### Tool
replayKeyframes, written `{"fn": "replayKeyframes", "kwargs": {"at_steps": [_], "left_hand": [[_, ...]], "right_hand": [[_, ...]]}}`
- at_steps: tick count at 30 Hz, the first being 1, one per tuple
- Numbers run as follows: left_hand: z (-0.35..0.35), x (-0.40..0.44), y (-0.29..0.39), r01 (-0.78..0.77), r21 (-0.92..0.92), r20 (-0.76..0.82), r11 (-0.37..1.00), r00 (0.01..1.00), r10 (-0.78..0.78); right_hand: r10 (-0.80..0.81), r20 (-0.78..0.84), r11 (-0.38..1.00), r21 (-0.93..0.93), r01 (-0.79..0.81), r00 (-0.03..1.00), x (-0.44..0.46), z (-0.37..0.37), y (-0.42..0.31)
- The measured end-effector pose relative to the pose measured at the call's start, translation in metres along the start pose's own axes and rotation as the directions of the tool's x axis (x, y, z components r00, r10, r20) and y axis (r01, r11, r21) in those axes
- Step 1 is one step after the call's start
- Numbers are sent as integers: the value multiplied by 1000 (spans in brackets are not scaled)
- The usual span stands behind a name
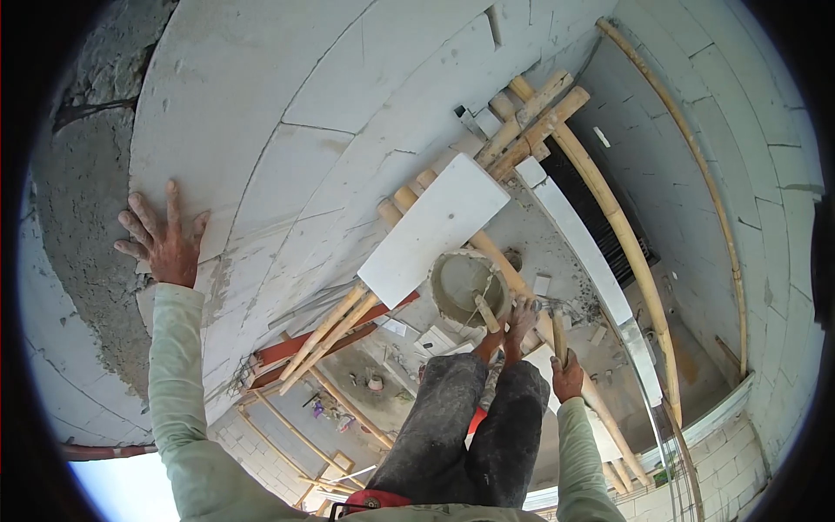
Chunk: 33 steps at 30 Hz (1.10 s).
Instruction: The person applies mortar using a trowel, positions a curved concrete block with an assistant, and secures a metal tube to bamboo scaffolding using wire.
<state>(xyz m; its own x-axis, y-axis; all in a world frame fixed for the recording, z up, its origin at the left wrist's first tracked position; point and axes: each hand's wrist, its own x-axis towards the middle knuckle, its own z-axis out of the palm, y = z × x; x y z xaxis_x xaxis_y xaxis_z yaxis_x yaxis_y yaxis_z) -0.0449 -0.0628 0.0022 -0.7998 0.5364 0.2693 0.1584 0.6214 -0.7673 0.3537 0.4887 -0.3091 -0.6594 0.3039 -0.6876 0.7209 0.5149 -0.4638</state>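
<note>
My left hand (165,235) lies flat with spread fingers against the pale block wall (235,165), beside a rough strip of grey mortar (96,191). Low at my right side, my right hand (568,378) is closed around the wooden handle of a tool (559,335). The tool's head is small and partly unclear, so I cannot tell its exact kind. Just ahead of my feet (513,331) stands a round bucket (441,300) with grey, wet-looking mix inside. Another light-coloured handle (485,313) leans at its near rim. A white block (435,226) lies across bamboo poles beyond the bucket.
I am high up on bamboo poles (500,259), with the floor far below. A long white beam-like ledge (583,252) runs along the right. Crossed timber pieces (535,122) meet the wall at the back. Red-brown boards (296,344) and bamboo lie lower left.
</note>
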Motion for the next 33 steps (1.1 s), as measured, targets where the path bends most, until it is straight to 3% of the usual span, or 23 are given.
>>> {"fn": "replayKeyframes", "kwargs": {"at_steps": [6, 9, 21, 25, 33], "left_hand": [[-2, -1, 2, 20, 18, 43, 1000, 999, -21], [-4, 1, 3, 20, 13, 48, 1000, 999, -21], [-5, 5, 5, 24, 79, 60, 997, 998, -29], [-6, 5, 6, 27, 63, 55, 998, 998, -31], [-8, 3, 5, 15, 69, 31, 998, 999, -17]], "right_hand": [[47, -8, 998, -52, -48, 999, 5, -1, -6], [115, 80, 993, -14, -114, 990, 3, -6, -8], [93, -14, 995, -27, -94, 996, -12, -4, 30], [150, 64, 988, -37, -148, 987, -9, -8, 30], [108, -40, 993, -36, -110, 993, 16, -4, 11]]}}
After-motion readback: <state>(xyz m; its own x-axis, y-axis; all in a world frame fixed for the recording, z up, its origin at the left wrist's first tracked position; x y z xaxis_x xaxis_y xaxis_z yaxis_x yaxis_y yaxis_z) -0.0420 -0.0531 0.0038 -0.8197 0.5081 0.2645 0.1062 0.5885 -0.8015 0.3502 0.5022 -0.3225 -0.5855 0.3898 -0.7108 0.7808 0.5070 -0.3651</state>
